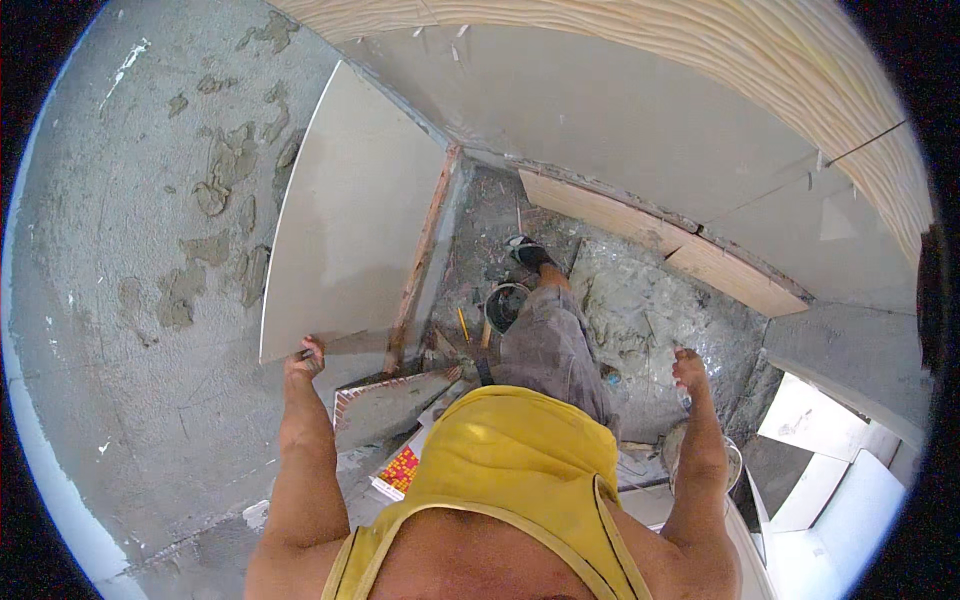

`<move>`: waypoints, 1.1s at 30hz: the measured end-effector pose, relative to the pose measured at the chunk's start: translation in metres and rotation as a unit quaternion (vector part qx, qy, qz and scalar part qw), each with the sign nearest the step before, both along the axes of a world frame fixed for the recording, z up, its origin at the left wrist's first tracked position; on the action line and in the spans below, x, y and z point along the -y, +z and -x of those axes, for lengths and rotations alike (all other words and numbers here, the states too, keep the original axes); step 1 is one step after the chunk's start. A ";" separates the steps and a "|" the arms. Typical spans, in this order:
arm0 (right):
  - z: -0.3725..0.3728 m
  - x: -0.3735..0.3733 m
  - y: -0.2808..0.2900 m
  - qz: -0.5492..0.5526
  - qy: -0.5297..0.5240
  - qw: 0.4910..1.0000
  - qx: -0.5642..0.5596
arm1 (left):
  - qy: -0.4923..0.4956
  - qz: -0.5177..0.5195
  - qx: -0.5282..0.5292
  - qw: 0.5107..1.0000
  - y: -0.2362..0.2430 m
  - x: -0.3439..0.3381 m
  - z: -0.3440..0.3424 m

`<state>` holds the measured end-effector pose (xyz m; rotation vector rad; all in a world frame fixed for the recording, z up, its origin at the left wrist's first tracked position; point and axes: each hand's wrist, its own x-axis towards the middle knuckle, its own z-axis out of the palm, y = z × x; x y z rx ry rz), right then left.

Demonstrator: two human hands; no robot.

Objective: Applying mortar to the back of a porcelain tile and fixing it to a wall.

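Note:
A large pale tile (350, 210) stands at a slant by the left wall, its lower corner beside my left hand (306, 357). That hand's fingers are curled close to the tile's bottom edge. Something small and greyish may be between them, but I cannot make it out. On the right, my right hand (689, 371) is raised over the floor with curled fingers, away from the tile. What it holds, if anything, is too small to name. Grey mortar dabs (215, 190) stick to the rough left wall beside the tile.
A dark bucket (507, 303) stands by my shoe, near a yellow pencil (463, 323). Wood-look tile strips (600, 212) line the far wall's base below wavy cream tiling (700, 35). A pale bucket (735, 466), a red-yellow box (398, 471) and a low ledge (385, 408) are close to me.

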<state>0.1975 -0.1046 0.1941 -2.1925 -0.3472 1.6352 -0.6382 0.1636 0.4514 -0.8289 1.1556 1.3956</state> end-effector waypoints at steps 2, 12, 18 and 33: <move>0.011 -0.021 0.029 -0.015 -0.012 1.000 0.019 | 0.001 -0.002 0.036 0.999 -0.005 0.002 0.020; 0.018 -0.022 0.040 -0.012 -0.004 0.998 0.057 | 0.011 0.011 0.012 1.000 -0.011 -0.005 0.019; 0.010 -0.009 0.017 -0.020 -0.001 0.997 0.074 | 0.008 0.020 -0.038 0.999 0.004 -0.010 -0.016; 0.017 -0.038 0.039 -0.026 0.024 0.999 0.035 | -0.041 0.007 -0.083 0.996 0.005 -0.005 -0.011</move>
